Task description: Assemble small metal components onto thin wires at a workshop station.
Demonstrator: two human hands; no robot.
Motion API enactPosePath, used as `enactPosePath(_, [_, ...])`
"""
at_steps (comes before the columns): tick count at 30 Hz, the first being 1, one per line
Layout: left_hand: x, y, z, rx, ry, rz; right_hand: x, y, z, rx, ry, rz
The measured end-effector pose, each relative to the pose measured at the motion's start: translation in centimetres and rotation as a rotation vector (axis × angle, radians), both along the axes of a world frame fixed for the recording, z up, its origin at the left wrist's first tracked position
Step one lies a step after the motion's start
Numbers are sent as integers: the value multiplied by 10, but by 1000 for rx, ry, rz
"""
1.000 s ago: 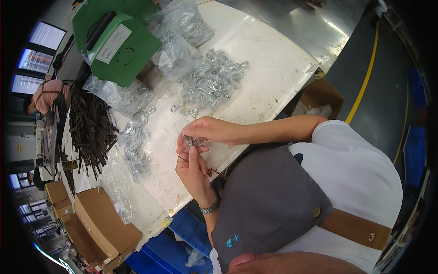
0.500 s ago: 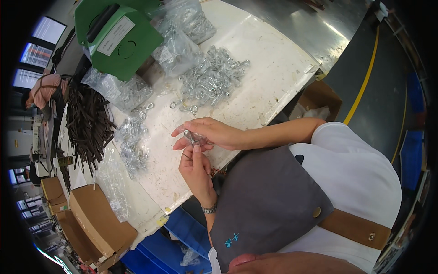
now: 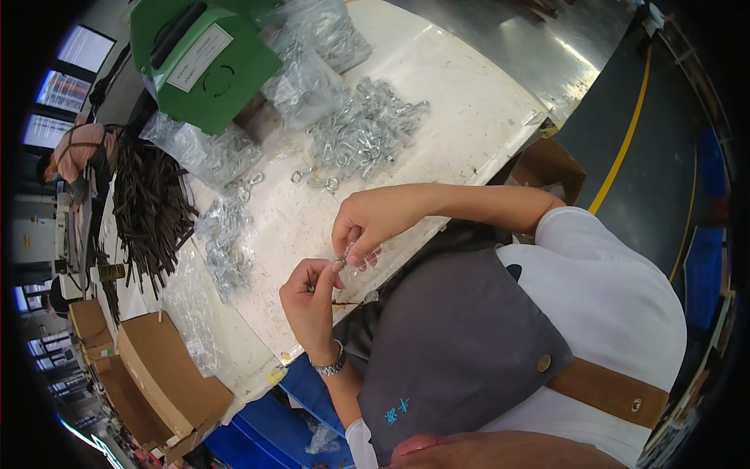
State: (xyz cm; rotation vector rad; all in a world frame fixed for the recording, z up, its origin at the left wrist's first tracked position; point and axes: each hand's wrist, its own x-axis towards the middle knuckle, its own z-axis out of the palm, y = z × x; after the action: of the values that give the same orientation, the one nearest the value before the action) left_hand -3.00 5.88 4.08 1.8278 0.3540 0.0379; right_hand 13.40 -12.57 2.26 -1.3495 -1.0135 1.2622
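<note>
Close to the table's near edge, the fingertips of my left hand (image 3: 311, 303) and my right hand (image 3: 373, 223) meet around a small silver metal snap hook (image 3: 341, 263). Both hands are pinched closed on it, and the fingers hide most of its shape. Beneath my right fingers some clear plastic (image 3: 369, 258) shows. A large heap of silver snap hooks (image 3: 361, 134) lies beyond my hands on the white table (image 3: 445, 94). Off to the left is a second, smaller heap of metal pieces (image 3: 224, 246).
A green machine (image 3: 207, 74) stands at the back, beside clear bags of metal parts (image 3: 305, 86). Dark brown strips (image 3: 152, 211) hang at the left. An open cardboard box (image 3: 168, 375) and blue bins (image 3: 266, 434) sit by the near left edge. A person (image 3: 78, 152) is farther left.
My right hand has turned from palm-up and spread to a downward pinch. My left hand has shifted left and slightly down, and both now grip the snap hook together.
</note>
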Motion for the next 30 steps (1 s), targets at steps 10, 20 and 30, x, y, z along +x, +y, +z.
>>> enactPosePath(10, [11, -10, -20, 665, -432, -38, -7, 10, -42, 9, 273, 95])
enactPosePath(20, [9, -22, -37, -370, -213, 279, -11, 26, -22, 393, 274, -523])
enactPosePath(30, [14, -42, -38, -663, -125, 190, -34, 25, -10, 235, 582, -527])
